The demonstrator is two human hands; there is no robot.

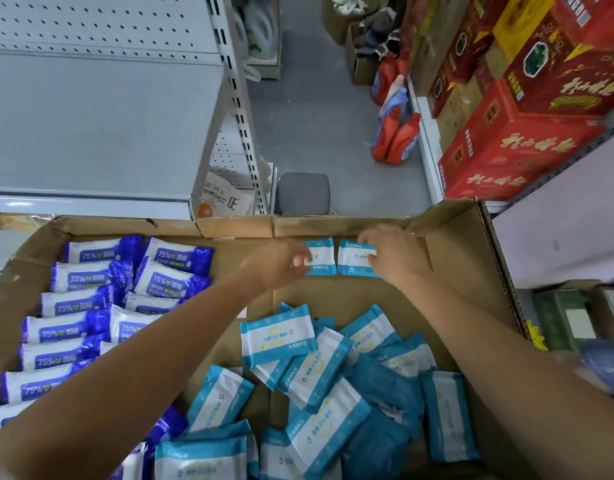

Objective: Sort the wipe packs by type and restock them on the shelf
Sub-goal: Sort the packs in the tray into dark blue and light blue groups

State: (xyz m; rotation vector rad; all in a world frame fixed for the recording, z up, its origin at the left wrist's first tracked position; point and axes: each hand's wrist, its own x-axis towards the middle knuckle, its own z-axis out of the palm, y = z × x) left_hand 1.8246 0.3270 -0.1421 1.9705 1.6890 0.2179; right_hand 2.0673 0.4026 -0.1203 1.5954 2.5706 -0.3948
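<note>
A flattened cardboard box (pixel 333 292) lies before me. Dark blue "75%" wipe packs (pixel 80 303) lie in rows on its left side. Light blue wipe packs (pixel 319 372) lie in a loose heap at the lower middle and right. Two light blue packs lie side by side at the far edge of the cardboard. My left hand (pixel 281 263) touches the left pack (pixel 322 256) with its fingertips. My right hand (pixel 395 254) pinches the right pack (pixel 354 259) at its right end. Above the dark blue packs stands a grey metal shelf (pixel 90 133), bare.
A grey stool (pixel 303 194) stands on the floor beyond the cardboard. Red detergent bottles (pixel 395 133) and red cartons (pixel 527 116) line the right aisle. A printed bag (pixel 222 199) leans by the shelf upright. The box's right flap (pixel 471 244) stands raised.
</note>
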